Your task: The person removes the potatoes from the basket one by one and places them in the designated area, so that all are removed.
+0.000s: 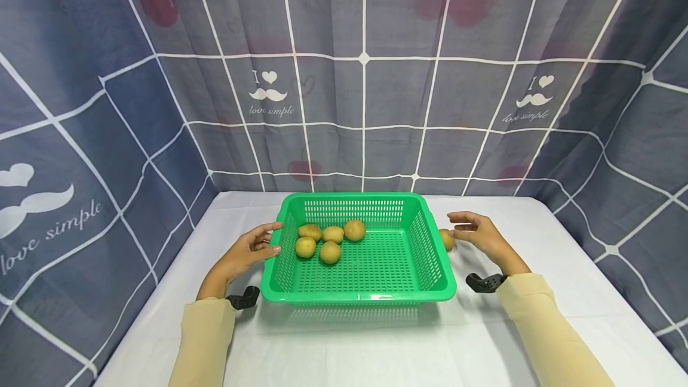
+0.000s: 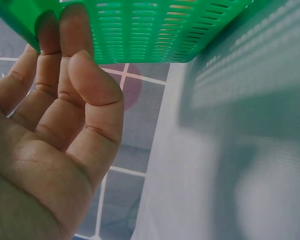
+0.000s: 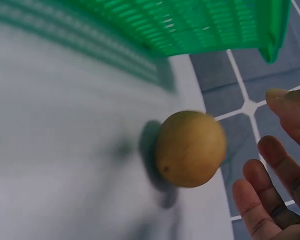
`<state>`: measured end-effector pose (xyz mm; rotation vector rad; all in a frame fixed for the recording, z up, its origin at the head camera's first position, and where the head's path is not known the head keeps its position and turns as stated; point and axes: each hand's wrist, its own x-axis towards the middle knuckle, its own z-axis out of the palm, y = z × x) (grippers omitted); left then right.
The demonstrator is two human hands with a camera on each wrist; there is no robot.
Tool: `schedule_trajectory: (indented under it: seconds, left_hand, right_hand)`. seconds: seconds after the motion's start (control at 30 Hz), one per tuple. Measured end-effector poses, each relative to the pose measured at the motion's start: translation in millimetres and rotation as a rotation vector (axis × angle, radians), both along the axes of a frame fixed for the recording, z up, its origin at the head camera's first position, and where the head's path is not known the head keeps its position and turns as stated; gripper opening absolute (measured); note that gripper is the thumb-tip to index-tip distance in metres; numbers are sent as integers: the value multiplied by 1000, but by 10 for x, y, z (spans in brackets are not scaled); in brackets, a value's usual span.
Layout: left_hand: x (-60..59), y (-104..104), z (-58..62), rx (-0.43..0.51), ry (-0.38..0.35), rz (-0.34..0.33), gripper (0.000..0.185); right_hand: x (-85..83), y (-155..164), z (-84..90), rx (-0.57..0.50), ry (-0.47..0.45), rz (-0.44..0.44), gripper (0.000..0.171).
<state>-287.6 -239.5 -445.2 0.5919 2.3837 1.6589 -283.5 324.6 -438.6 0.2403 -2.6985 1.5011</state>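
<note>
A green plastic basket [image 1: 359, 297] stands on the white table with several yellow-brown potatoes [image 1: 330, 252] lying in its far left part. One more potato [image 1: 447, 239] lies on the table just outside the basket's right wall. My right hand [image 1: 455, 226] hovers beside it with fingers loosely curved; in the right wrist view the potato [image 3: 190, 148] sits a little apart from the fingers [image 3: 270, 195]. My left hand [image 1: 271, 239] has relaxed fingers at the basket's left rim. In the left wrist view the fingertips [image 2: 65, 45] lie against the basket's edge [image 2: 150, 30].
A white cloth [image 1: 344, 345] covers the table. Grey-blue checked curtains [image 1: 365, 94] close it in at the back and on both sides. Black camera mounts [image 1: 243, 299] sit at both wrists.
</note>
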Motion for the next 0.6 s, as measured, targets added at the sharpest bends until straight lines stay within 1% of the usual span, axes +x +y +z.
schedule_trajectory:
  seconds: [0.1,0.23,0.3,0.6]
  left_hand:
    - [-1,-3,0,-2,-1,-1,65]
    - [0,-4,-3,2,4,-6,64]
    - [2,-3,-1,4,6,-8,64]
    - [12,14,21,-8,-5,2,65]
  right_hand:
    - [-6,-11,60,-23,2,15,52]
    - [6,-25,134,-76,6,54,52]
    - [23,-33,175,-87,3,73,52]
    - [58,-70,362,-51,-38,160,53]
